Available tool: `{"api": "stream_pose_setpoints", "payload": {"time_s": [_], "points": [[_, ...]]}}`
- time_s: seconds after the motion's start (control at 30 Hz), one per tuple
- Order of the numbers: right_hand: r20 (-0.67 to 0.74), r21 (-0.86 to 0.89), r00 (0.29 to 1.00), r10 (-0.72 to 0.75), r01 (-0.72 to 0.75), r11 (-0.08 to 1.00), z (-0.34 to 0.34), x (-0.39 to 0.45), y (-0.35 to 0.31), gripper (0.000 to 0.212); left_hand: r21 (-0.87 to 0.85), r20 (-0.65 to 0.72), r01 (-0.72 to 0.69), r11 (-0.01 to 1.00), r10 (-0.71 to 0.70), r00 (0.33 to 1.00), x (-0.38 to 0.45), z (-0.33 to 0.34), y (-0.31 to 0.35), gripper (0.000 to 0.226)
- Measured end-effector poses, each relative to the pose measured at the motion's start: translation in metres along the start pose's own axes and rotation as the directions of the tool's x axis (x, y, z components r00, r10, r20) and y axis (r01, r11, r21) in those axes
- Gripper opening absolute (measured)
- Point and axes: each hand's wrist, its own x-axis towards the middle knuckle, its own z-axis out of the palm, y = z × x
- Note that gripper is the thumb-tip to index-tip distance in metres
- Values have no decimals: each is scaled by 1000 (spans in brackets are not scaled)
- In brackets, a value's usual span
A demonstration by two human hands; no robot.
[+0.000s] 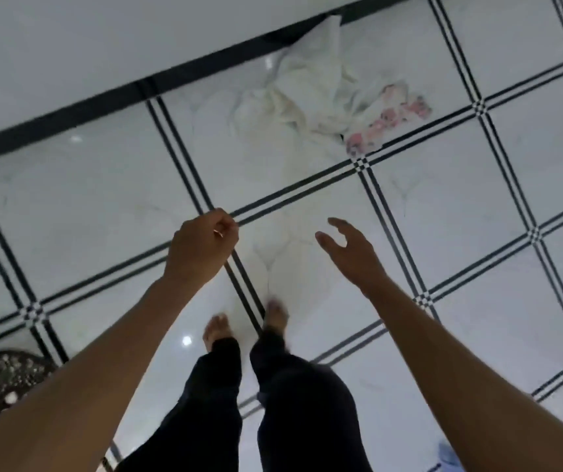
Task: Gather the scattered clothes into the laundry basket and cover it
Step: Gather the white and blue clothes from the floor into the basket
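- Left hand (203, 245): raised over the floor, fingers curled together into a loose fist; grip closed on nothing visible.
- Right hand (349, 248): raised beside the left, fingers spread apart; grip empty.
- Task item: a crumpled white cloth garment with a pink floral-printed edge (317, 100) lies well ahead of both grips, on the glossy white floor tiles with black double-line borders (85, 199), near the dark skirting strip (68, 114) at the foot of the wall.
- Laundry basket: not identifiable in view. A dark patterned round object (0, 379) sits behind and to the outside of the left grip; its nature cannot be determined.
- Judged step: approach to the garment; neither grip is yet in contact with it.
- Risk, partial pickup: the garment is spread and folded over itself; a grip on one fold would probably leave the rest trailing.
- Risk, slip: bare feet (218, 330) on polished tile; a trailing hem underfoot could cause a fall.
- Risk, missed items: white cloth on white tile gives low contrast, and the frame is blurred.
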Motion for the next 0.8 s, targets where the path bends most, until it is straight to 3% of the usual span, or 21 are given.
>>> {"api": "stream_pose_setpoints", "payload": {"time_s": [0.13, 0.3, 0.53, 0.6, 0.7, 0.8], "points": [[-68, 103, 994, 87, -80, 991, -46, 72, -13, 54, 75, 132, -54, 996, 44, 990, 87, -3, 64, 11], [-51, 157, 984, 172, -162, 974, -101, 196, -40, 53, 113, 145, -74, 991, 57, 988, 228, 7, 133, 12], [-71, 237, 959, 275, -252, 938, -137, 345, -67, 61, 167, 294, -68, 984, 16, 956, 384, 38, 194, 17], [-72, 273, 952, 299, -269, 924, -137, 406, -59, 74, 123, 303, -9, 992, -29, 952, 443, 59, 197, 27], [-145, 314, 926, 348, -290, 904, -117, 502, -19, 112, 71, 318, 54, 996, -74, 945, 524, 114, 177, 56], [-302, 303, 852, 427, -339, 891, -108, 607, 18, 106, -9, 145, 220, 975, -217, 965, 631, 170, 164, 98]]}}
